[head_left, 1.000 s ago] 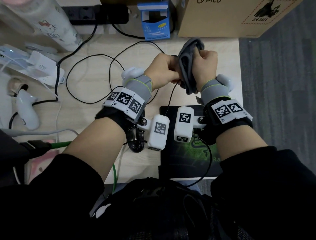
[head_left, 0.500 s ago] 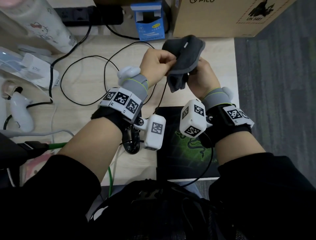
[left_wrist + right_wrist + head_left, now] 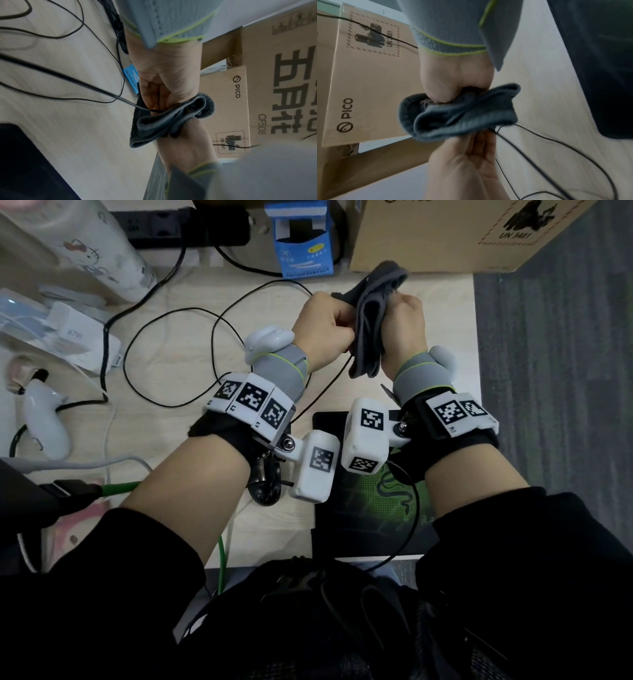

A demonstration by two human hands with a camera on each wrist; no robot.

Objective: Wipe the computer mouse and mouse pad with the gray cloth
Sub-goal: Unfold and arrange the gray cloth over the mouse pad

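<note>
Both hands are raised over the far side of the desk with the gray cloth (image 3: 371,330) bunched between them. My left hand (image 3: 325,326) curls its fingers on the cloth's left side, while my right hand (image 3: 406,326) grips the right side in a fist. The wrist views show the cloth (image 3: 171,121) (image 3: 462,115) squeezed between the two hands. A thin black mouse cable (image 3: 325,392) rises into the cloth; the mouse itself is hidden. The black mouse pad (image 3: 363,508) with a green logo lies below my wrists at the desk's near edge.
A cardboard box (image 3: 445,234) and a small blue box (image 3: 303,244) stand right behind the hands. Loose black cables (image 3: 171,337) loop across the desk's middle. A white controller (image 3: 44,419) and a white bottle (image 3: 85,244) sit at the left. The desk's right edge (image 3: 474,337) borders gray carpet.
Half a second ago the cloth was spread open between the hands; now it is bunched together again. My right hand has turned back into a fist on it.
</note>
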